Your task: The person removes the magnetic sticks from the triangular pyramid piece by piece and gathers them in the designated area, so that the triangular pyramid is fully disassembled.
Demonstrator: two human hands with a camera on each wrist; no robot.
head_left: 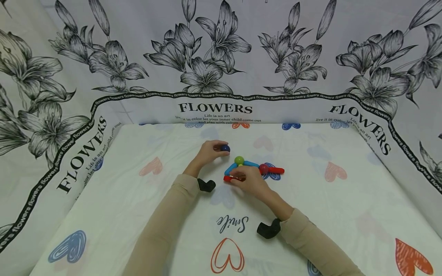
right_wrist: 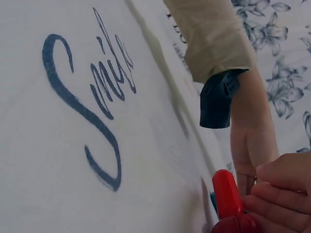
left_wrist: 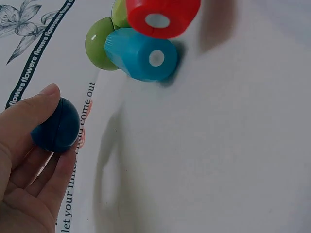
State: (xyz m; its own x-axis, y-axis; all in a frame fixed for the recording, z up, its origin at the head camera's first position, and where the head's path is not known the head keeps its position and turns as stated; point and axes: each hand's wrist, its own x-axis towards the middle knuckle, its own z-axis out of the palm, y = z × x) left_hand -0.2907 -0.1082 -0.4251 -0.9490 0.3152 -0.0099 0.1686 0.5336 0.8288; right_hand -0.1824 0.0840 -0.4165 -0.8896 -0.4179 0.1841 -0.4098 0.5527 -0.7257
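My left hand (head_left: pixel 209 152) pinches a dark blue ball (left_wrist: pixel 57 126) between thumb and fingers, left of a small build of magnetic rods and balls. The build has a green ball (head_left: pixel 239 160) joined to two blue rods (head_left: pixel 251 163), and a dark red ball (head_left: pixel 264 168) with a red rod (head_left: pixel 277 170) pointing right. At the build's near side my right hand (head_left: pixel 251 181) holds another red rod (right_wrist: pixel 226 194), whose tip sticks out past the fingers. In the left wrist view, round white ends show on this red rod and a blue rod (left_wrist: pixel 156 58).
The build lies on a white cloth (head_left: pixel 193 230) printed with hearts and the word Smile. A flower-printed curtain (head_left: pixel 221 69) stands behind and at both sides. Black wrist mounts (head_left: pixel 269 229) hang below both sleeves, close over the cloth.
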